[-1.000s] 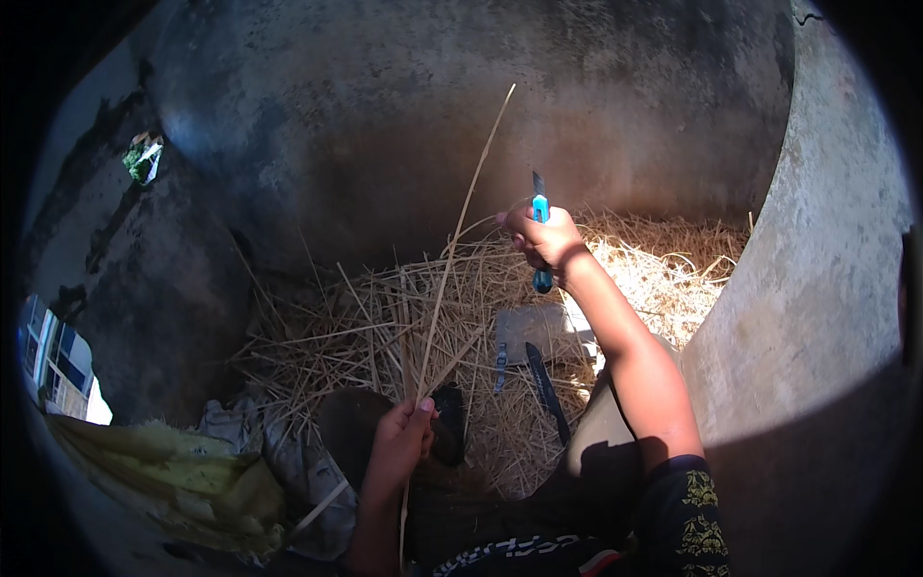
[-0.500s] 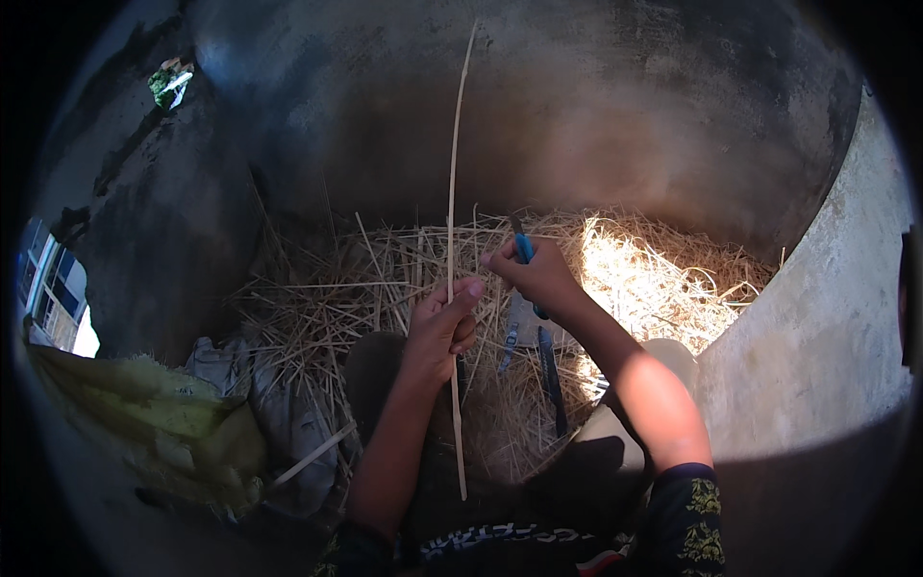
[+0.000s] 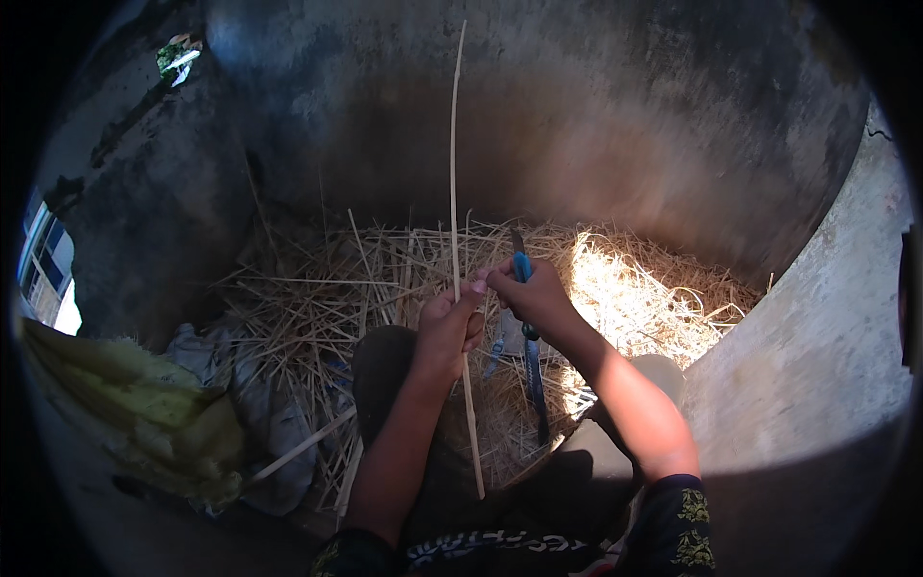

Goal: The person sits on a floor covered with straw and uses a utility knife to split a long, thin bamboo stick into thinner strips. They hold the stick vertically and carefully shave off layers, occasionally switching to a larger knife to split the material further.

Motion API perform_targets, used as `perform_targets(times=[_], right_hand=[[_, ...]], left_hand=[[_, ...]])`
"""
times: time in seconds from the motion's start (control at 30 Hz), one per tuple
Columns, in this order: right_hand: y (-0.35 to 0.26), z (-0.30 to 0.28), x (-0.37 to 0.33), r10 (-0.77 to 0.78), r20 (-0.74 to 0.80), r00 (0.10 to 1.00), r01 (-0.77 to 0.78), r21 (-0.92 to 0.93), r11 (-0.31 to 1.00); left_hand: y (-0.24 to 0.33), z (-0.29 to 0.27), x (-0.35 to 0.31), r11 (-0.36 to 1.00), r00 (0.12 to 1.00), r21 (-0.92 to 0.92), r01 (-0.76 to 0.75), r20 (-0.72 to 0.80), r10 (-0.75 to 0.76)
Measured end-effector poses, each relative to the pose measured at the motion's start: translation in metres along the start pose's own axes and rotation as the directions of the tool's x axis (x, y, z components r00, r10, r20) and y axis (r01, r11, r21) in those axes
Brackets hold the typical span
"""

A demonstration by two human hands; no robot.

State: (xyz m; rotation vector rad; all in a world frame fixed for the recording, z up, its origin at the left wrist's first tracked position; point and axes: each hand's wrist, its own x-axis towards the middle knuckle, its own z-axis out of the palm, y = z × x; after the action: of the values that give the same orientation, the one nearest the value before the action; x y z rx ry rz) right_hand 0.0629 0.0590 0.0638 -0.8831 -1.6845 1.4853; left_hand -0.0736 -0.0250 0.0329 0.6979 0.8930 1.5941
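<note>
My left hand (image 3: 446, 335) is closed around a long, thin, pale strip (image 3: 455, 154) that looks like split bamboo or cane. The strip stands nearly upright in view, its top against the dark wall and its lower end over my lap. Just right of it, my right hand (image 3: 538, 296) grips a knife with a blue handle (image 3: 522, 266), its dark blade pointing up and away. The thumb and fingertips of the right hand meet the left thumb beside the strip. Whether they also pinch the strip is hidden.
Pale straw-like shavings (image 3: 298, 313) cover the ground ahead, sunlit at right. A curved dark wall (image 3: 538, 125) encloses the far side, and a grey slab (image 3: 817, 317) rises at right. Yellowish sacking (image 3: 144, 404) lies left. A dark strap (image 3: 535, 385) hangs between my knees.
My right hand has moved left and slightly down with the knife, closing the gap to my left hand. The strip's tilt has shifted, its top leftward and lower end rightward.
</note>
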Motion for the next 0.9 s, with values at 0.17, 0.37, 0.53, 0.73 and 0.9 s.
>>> perform_targets(times=[0.17, 0.37, 0.53, 0.73, 0.9], right_hand=[[-0.009, -0.006, -0.003, 0.11, 0.06, 0.992, -0.12, 0.192, 0.974], [-0.014, -0.022, -0.004, 0.147, 0.125, 0.981, -0.171, 0.213, 0.962], [-0.021, -0.035, -0.008, 0.102, 0.13, 0.986, -0.126, 0.195, 0.973], [-0.019, -0.057, -0.006, 0.076, 0.127, 0.989, -0.104, 0.231, 0.967], [-0.032, -0.057, -0.017, 0.057, 0.059, 0.997, -0.065, 0.139, 0.988]], left_hand=[[0.0, 0.015, -0.001, 0.998, 1.0, -0.056, -0.003, -0.02, 0.002], [-0.005, 0.02, 0.0, 0.992, 0.998, -0.12, -0.021, -0.066, 0.013], [-0.006, 0.013, 0.002, 0.981, 0.998, -0.192, -0.003, -0.069, -0.01], [-0.005, 0.011, 0.003, 0.971, 0.999, -0.237, 0.041, -0.02, -0.048], [-0.004, 0.012, -0.001, 0.982, 1.0, -0.19, 0.02, 0.014, -0.017]])
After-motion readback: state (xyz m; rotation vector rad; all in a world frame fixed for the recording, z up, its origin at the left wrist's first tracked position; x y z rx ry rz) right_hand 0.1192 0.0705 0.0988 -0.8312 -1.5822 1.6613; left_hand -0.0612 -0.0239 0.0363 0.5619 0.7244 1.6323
